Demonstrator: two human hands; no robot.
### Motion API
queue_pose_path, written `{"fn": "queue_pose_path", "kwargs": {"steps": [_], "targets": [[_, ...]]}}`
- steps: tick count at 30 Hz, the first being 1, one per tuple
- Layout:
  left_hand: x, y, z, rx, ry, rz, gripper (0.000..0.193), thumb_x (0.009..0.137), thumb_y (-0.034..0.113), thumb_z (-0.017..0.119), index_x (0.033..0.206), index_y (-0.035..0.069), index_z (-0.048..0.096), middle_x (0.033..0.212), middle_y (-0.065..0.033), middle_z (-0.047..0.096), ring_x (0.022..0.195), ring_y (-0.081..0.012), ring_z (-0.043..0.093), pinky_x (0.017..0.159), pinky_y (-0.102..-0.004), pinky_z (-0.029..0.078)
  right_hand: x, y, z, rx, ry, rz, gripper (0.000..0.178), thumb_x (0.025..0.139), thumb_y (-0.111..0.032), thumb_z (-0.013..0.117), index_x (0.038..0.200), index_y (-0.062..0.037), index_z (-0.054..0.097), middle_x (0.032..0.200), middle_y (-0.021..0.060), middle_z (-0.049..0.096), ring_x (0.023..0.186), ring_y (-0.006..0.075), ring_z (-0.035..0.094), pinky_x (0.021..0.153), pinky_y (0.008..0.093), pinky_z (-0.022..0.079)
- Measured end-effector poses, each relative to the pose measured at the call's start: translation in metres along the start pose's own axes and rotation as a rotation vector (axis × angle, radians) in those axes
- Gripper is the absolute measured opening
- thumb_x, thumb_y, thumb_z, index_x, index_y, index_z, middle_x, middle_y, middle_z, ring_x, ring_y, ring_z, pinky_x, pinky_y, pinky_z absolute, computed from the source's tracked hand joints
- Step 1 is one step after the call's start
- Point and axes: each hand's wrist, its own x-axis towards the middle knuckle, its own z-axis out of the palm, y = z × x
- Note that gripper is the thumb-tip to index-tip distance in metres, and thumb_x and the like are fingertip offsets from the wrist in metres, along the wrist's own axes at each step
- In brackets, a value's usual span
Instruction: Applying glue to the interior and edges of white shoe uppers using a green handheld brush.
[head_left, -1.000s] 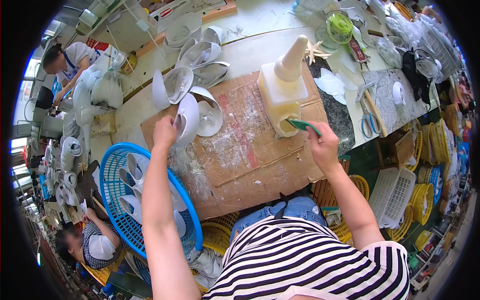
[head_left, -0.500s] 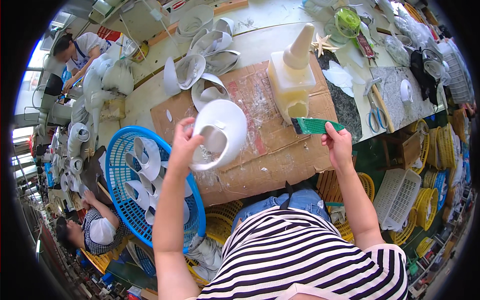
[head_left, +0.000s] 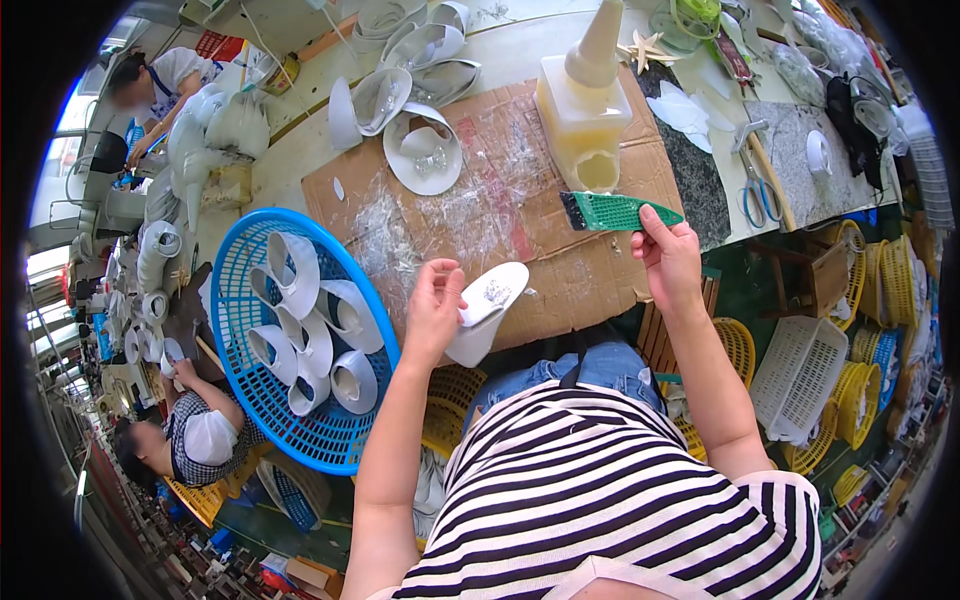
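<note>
My left hand [head_left: 432, 312] grips a white shoe piece [head_left: 487, 304], held sole side up near the front edge of the cardboard sheet [head_left: 560, 270]. My right hand [head_left: 668, 254] holds a green brush [head_left: 615, 212] level, its dark bristle end pointing left toward a pale yellow glue jug [head_left: 585, 120] with an open cut-out in its side. The two hands are apart, the brush higher and to the right of the shoe piece.
A blue plastic basket [head_left: 250, 385] at my left holds several white shoe pieces. More white pieces [head_left: 425, 150] lie at the back of the cardboard. Scissors [head_left: 757, 195] rest on a grey slab at right. Yellow and white baskets [head_left: 810, 375] stand lower right. Other people work at left.
My left hand picked a white shoe piece off the pile at the back and brought it down to the near edge, turning it over. My right hand raised the green brush slightly.
</note>
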Motion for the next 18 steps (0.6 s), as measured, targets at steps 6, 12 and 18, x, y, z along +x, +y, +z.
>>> {"fn": "queue_pose_path", "kwargs": {"steps": [6, 12, 18], "targets": [[-0.056, -0.023, 0.013, 0.72, -0.316, 0.302, 0.052, 0.079, 0.021, 0.079, 0.12, 0.004, 0.052, 0.107, -0.0151, 0.057, 0.1, -0.0324, 0.059, 0.087, -0.0408, 0.05, -0.013, 0.003, -0.013, 0.001, 0.032, 0.007, 0.013, 0.097, -0.015, 0.063, 0.096, -0.0015, 0.065, 0.08, 0.0021, 0.064, 0.064, 0.0093, 0.058, 0.055, 0.0223, 0.044], [-0.058, -0.057, 0.034, 0.791, -0.118, 0.325, 0.04, 0.081, 0.009, 0.073, 0.117, 0.004, 0.056, 0.109, -0.018, 0.057, 0.103, -0.0384, 0.058, 0.089, -0.043, 0.049, -0.02, 0.001, -0.022, 0.031, 0.016, -0.02, 0.013, 0.097, -0.014, 0.063, 0.097, -0.0008, 0.065, 0.082, 0.0028, 0.065, 0.066, 0.0096, 0.058, 0.056, 0.0226, 0.044], [-0.043, -0.03, 0.031, 0.866, 0.045, 0.506, 0.04, 0.079, -0.008, 0.056, 0.115, 0.009, 0.06, 0.099, -0.017, 0.06, 0.087, -0.0378, 0.063, 0.075, -0.046, 0.052, -0.026, -0.002, -0.031, 0.047, 0.065, -0.052, 0.013, 0.097, -0.013, 0.063, 0.095, -0.0013, 0.066, 0.077, 0.0031, 0.066, 0.062, 0.0089, 0.06, 0.054, 0.0213, 0.048]]}}
